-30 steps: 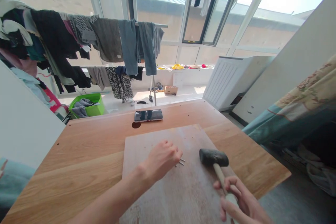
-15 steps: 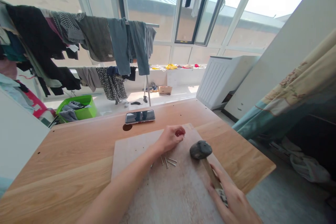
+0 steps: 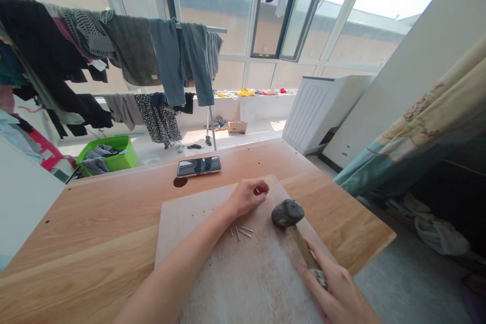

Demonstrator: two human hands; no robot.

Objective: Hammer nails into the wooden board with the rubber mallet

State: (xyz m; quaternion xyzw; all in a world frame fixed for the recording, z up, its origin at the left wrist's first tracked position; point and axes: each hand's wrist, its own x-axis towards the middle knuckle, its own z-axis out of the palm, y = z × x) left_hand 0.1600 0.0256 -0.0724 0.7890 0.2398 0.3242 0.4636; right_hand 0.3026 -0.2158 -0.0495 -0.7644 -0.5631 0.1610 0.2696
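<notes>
My left hand [image 3: 248, 195] rests near the far edge of a pale plywood board [image 3: 197, 212], its fingers pinched together on what looks like a nail, mostly hidden. Several loose nails [image 3: 241, 231] lie on the board just behind that hand. My right hand [image 3: 337, 293] grips the wooden handle of a black-headed mallet [image 3: 287, 212], whose head hovers just right of the left hand, over the board.
The board lies on a wooden table [image 3: 94, 223]. A phone [image 3: 199, 166] lies face up beyond the board, next to a round hole. Past the table stand a clothes rack [image 3: 114, 50], a green basket [image 3: 110, 154] and a white radiator [image 3: 322, 106].
My left hand rose from the loose nails and moved to the board's far edge with its fingers pinched. The mallet's head swung left toward that hand.
</notes>
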